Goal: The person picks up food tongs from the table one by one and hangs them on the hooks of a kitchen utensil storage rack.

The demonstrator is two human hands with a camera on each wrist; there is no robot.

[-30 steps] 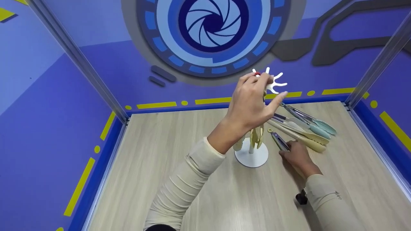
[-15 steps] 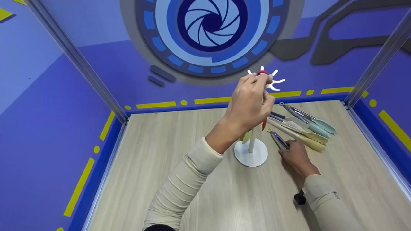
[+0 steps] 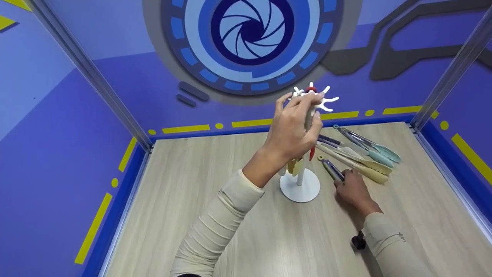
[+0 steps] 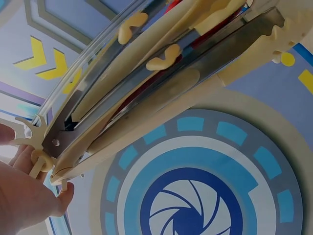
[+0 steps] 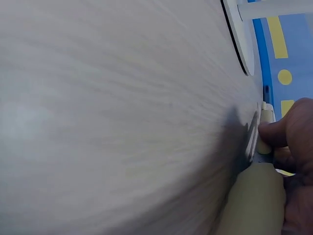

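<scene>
My left hand (image 3: 290, 130) holds the hooked top (image 3: 326, 100) of a white utensil rack, fingers and thumb curved about it. Several tongs (image 4: 195, 81) hang from the hooks, some cream-tipped, and red ones partly hidden by the hand. The rack's round base (image 3: 301, 194) stands on the table. To its right, my right hand (image 3: 354, 192) grips tongs (image 3: 332, 170) with a metal handle and a yellow ring. These lie low by the tabletop; their pale yellow head (image 5: 257, 200) shows in the right wrist view.
Several more tongs lie fanned out behind my right hand: cream ones (image 3: 369, 172) and teal ones (image 3: 380, 154). Blue-purple panels (image 3: 115, 88) enclose the table (image 3: 184, 184) at the back and sides.
The left thumb has come in from stretched out to the rack. The hooked top has turned a little, and a grey ring now shows beside the red one. The right hand stays in place.
</scene>
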